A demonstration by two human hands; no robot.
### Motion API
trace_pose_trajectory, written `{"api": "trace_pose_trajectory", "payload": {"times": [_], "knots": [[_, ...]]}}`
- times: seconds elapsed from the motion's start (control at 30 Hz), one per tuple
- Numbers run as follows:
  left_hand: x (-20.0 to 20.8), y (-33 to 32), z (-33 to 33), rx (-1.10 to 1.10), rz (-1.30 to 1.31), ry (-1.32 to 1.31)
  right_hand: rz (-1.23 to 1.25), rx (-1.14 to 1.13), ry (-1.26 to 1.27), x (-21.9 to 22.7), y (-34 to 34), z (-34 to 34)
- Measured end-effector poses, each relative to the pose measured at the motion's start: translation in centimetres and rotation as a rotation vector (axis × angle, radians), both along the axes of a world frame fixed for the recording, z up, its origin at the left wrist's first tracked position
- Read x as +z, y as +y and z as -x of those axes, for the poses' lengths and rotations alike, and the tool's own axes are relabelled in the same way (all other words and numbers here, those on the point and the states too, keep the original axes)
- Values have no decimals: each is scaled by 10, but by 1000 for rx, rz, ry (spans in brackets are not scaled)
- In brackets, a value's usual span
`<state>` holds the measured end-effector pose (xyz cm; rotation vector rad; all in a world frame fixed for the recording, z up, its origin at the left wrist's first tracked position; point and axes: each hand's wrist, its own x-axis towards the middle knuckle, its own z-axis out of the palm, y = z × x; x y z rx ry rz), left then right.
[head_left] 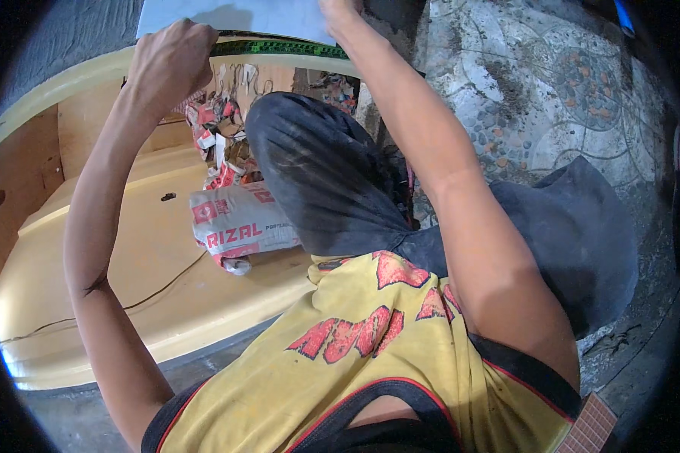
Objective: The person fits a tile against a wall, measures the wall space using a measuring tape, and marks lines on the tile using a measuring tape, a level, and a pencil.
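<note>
- On the plump white-and-grey paper sack with red printing (242, 223), I can make out one word in large red capitals, smaller dark print to its right, and a red square emblem (209, 211) above.
- On the yellow sleeveless shirt with black-and-red trim (279, 385), I see big red block letters with dark outlines, partly lost in folds.
- On the crumpled red-and-white scraps (223, 140) behind, I can read nothing.

A room in the throes of building work, with a rough grey mortar-like surface (68, 34), a smooth white slab (264, 16), 1 plump grey-and-red paper sack (238, 215), bare brown wooden panels (91, 140) and a smeared pebble-patterned floor (540, 98).
</note>
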<state>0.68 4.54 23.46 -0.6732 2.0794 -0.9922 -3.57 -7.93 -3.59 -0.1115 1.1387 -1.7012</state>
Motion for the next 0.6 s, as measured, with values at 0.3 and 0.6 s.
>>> {"api": "trace_pose_trajectory", "payload": {"times": [0.3,0.6], "knots": [[1,2,-1,8,5,-5,-6,-31,14,-5,-11,-6],[0,6,8,97,31,-38,-56,-7,56,-4,-11,-9]]}}
